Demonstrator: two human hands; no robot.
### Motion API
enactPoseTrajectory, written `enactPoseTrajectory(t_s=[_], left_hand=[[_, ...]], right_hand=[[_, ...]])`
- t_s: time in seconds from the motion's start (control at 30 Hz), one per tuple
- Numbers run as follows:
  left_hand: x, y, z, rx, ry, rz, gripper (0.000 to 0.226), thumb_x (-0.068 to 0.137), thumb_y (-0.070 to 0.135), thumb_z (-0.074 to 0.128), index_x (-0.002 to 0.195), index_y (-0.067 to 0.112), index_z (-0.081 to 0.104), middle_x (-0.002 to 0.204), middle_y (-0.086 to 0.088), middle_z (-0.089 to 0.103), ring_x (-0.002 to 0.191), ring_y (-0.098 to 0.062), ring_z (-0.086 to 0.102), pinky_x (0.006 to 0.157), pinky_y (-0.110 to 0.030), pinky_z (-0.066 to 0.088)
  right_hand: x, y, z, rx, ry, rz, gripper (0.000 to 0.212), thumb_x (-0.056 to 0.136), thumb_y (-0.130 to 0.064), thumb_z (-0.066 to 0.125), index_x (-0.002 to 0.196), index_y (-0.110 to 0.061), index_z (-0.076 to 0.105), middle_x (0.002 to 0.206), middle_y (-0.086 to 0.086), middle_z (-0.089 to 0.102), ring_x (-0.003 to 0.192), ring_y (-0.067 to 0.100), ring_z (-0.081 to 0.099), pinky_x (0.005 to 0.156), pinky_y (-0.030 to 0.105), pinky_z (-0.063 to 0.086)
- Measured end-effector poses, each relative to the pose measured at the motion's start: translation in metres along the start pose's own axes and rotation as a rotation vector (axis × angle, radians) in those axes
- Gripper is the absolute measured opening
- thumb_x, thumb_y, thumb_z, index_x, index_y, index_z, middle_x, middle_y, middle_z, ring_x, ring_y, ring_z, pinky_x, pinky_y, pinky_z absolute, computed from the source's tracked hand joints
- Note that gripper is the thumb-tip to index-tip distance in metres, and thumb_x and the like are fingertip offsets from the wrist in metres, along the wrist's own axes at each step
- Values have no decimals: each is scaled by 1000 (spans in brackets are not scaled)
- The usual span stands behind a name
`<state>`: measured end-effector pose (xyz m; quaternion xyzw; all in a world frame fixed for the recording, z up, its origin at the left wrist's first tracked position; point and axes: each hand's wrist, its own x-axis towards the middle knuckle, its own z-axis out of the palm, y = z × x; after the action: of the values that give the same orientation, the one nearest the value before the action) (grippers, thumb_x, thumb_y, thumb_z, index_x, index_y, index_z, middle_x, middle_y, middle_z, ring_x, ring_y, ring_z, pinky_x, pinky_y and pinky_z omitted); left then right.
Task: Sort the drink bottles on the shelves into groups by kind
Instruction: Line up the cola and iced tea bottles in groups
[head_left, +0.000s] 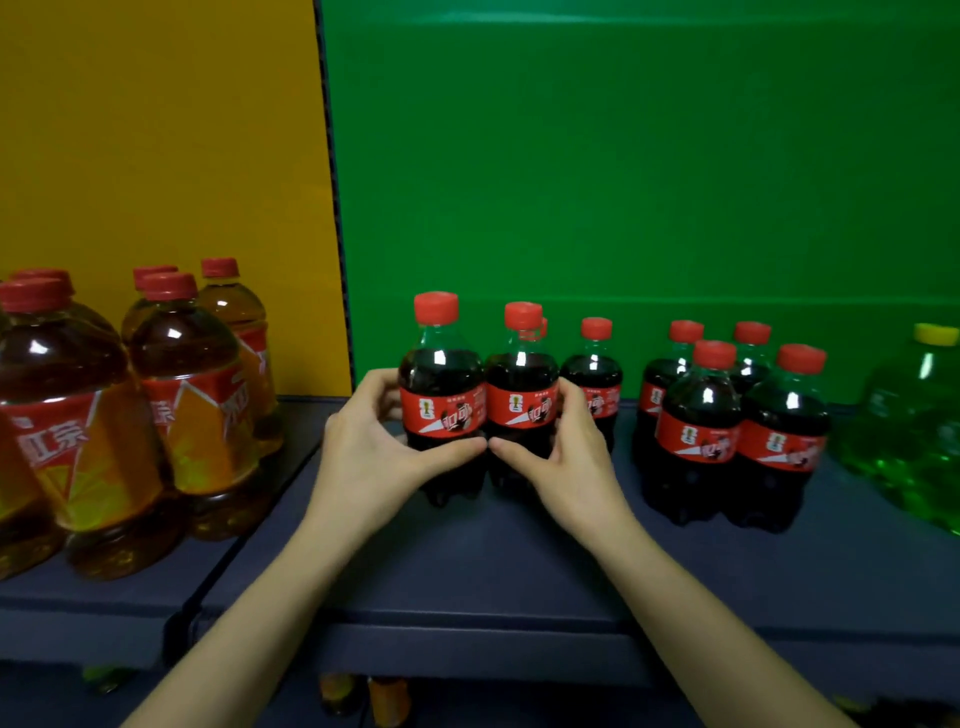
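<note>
two colas stand upright and touching on the shelf, just right of the dark post that divides the yellow panel from the green panel. the first cola is the one nearer to the post. the left hand grips it, with the fingers curled round its post side and the thumb across the front. the second cola stands on the side away from the post, and the right hand grips it in the same way from its far side. the two thumb tips almost meet in front, where the two bottles touch. behind the second cola one more red cap shows, but its bottle is hidden. a third cola stands further from the post, a little behind the right hand. four colas make a tight group even further from the post, apart from the held ones. farthest from the post is a green bottle with a yellow cap, blurred. on the other side of the post, before the yellow panel, big tea bottles with red caps stand close together.
</note>
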<state>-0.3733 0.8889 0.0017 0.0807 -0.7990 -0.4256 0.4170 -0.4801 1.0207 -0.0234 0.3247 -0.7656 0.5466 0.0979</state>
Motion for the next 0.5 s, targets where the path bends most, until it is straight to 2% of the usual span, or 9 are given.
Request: enactPoseTrajectory(t_s=[0.07,0.17,0.3,0.5], left_hand=[[3,2,16,-19,-43,9,68,47,31,89,105,21,55,96,16,63,91,6,59,77,-11,50],[7,1,36,-73,-129,-17,67,48,27,90,105,20,56,97,15,64,90,6,60,80,-12,49],[10,-7,53,-105,-221,-45,66,49,24,90,104,25,53,96,21,61,82,21,55,72,1,42],[12,-18,66,-140,-269,-63,65,52,20,89,106,26,53,99,16,62,86,13,58,70,-1,43]], right_hand=[[-9,6,-16,-9,50,22,85,68,-42,73,137,-19,29,135,0,48,125,17,46,105,45,38],[-19,16,-36,-33,101,72,82,72,-33,76,138,-18,30,135,-1,48,125,16,47,104,45,39],[-29,23,-48,-92,146,97,81,72,-28,77,138,-17,32,134,-2,51,125,15,47,104,45,39],[-36,23,-42,-155,186,88,76,76,-26,74,138,-15,33,136,-1,49,125,15,45,105,44,36]])
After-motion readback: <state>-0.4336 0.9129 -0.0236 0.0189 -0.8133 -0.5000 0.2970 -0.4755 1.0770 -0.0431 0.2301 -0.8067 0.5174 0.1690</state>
